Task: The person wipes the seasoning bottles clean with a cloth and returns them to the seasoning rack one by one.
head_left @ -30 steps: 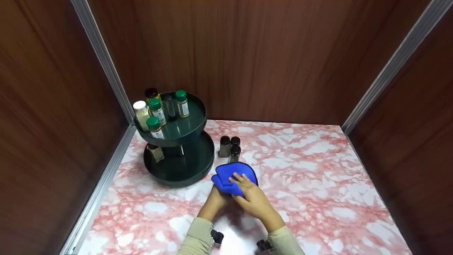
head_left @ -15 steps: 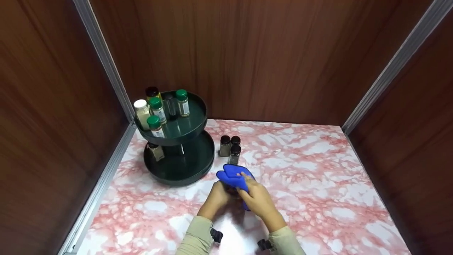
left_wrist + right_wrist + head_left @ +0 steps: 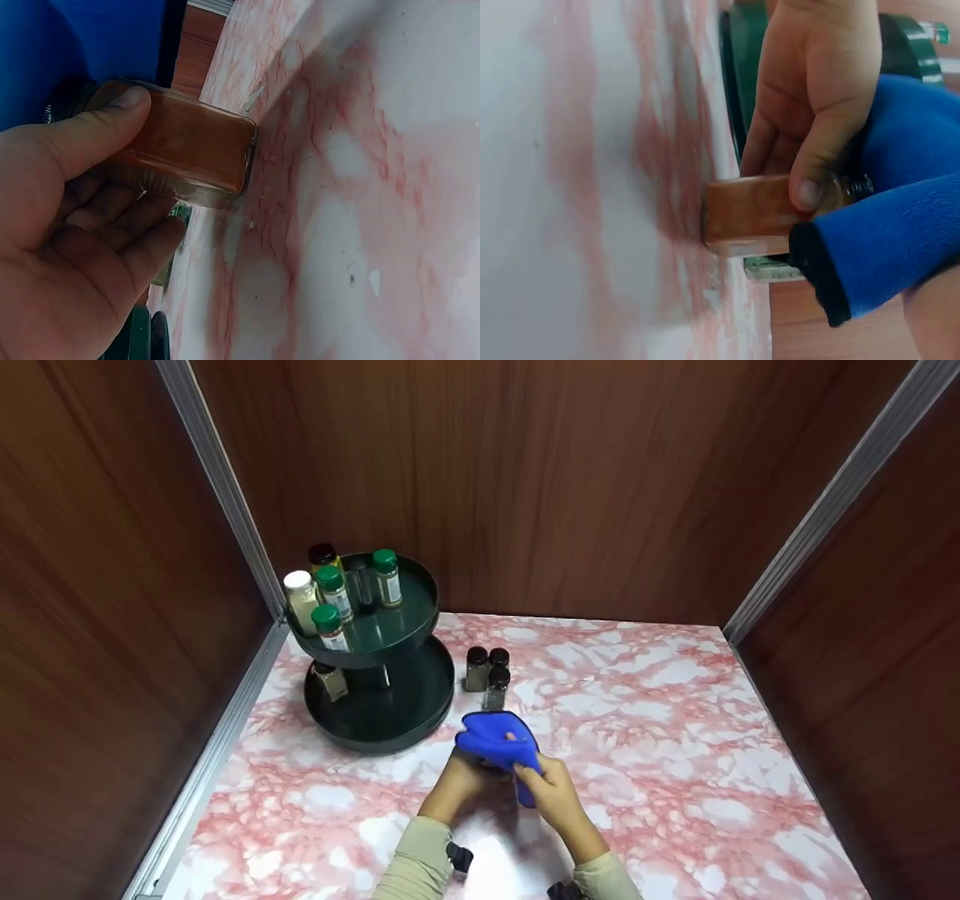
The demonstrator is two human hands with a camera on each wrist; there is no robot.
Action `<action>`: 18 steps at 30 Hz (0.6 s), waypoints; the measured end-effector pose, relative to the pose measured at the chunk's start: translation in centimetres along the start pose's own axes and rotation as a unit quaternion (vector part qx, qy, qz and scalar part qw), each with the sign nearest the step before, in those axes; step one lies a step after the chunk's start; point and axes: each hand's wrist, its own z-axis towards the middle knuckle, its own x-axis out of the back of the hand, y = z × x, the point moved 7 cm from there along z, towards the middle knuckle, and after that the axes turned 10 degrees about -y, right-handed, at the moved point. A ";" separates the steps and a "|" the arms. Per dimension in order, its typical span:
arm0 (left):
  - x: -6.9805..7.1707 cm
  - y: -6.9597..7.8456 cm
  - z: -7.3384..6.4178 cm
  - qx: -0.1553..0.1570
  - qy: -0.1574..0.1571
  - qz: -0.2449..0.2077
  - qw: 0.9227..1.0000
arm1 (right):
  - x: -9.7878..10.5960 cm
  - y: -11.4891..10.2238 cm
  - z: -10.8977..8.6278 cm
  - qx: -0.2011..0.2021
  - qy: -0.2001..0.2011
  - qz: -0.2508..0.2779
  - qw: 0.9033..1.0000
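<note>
My left hand grips a small square glass spice jar with reddish-brown contents, thumb on one side and fingers on the other. The jar's base points toward the marbled table; whether it touches cannot be told. A blue cloth with dark edging drapes over the jar's dark top end and hides much of it, in the head view too. My right hand pinches the cloth's near right side, thumb on top. In the right wrist view the jar body shows below the folded cloth.
A dark green two-tier round rack stands at the left, with several jars on its upper tier and a jar on the lower. Three dark-capped jars stand just beyond the cloth. Wood-look panels enclose the table.
My right hand has gone from lying spread on the cloth to pinching its side, moving slightly right and nearer. The cloth is folded differently, with a flap hanging down. My left hand stays nearly in place.
</note>
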 end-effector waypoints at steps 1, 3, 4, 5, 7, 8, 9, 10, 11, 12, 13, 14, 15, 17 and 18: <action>0.0 -0.7 -0.3 0.010 0.032 -0.110 0.993 | 0.2 0.3 -0.2 -0.029 0.020 0.039 0.999; -0.1 -2.0 -0.9 0.034 0.088 -0.258 0.962 | 0.6 0.8 -0.6 -0.077 0.059 0.102 0.990; -0.2 -2.1 -0.9 0.031 0.089 -0.266 0.959 | 0.6 1.1 -0.6 -0.094 0.076 0.130 0.984; -0.3 -2.2 -0.8 0.027 0.088 -0.275 0.957 | 0.7 1.3 -0.6 -0.109 0.094 0.159 0.977; -0.5 -2.3 -0.6 0.033 0.080 -0.288 0.954 | 0.7 1.8 -0.6 -0.129 0.130 0.209 0.961; -0.6 -2.3 -0.6 0.034 0.074 -0.300 0.950 | 0.7 2.1 -0.6 -0.136 0.147 0.230 0.952; -0.7 -2.3 -0.5 0.035 0.069 -0.310 0.948 | 0.7 2.4 -0.6 -0.143 0.165 0.248 0.944; -0.8 -2.4 -0.5 0.036 0.065 -0.322 0.944 | 0.6 2.8 -0.6 -0.151 0.181 0.264 0.935; -0.9 -2.4 -0.5 0.039 0.061 -0.334 0.940 | 0.5 3.1 -0.6 -0.157 0.195 0.276 0.928; -1.0 -2.4 -0.4 0.041 0.059 -0.344 0.936 | 0.4 3.6 -0.6 -0.163 0.207 0.285 0.921; -1.1 -2.5 -0.4 0.041 0.056 -0.354 0.933 | 0.3 4.0 -0.7 -0.171 0.219 0.294 0.915; -1.1 -2.5 -0.4 0.042 0.056 -0.354 0.933 | 0.1 4.5 -0.8 -0.178 0.228 0.300 0.909; -1.1 -2.5 -0.5 0.045 0.056 -0.352 0.933 | 0.0 5.0 -0.9 -0.186 0.237 0.306 0.903; -1.1 -2.6 -0.5 0.047 0.056 -0.348 0.935 | -0.4 6.0 -1.3 -0.202 0.247 0.312 0.895; -1.1 -2.6 -0.5 0.046 0.057 -0.346 0.935 | -0.5 6.4 -1.5 -0.208 0.251 0.315 0.891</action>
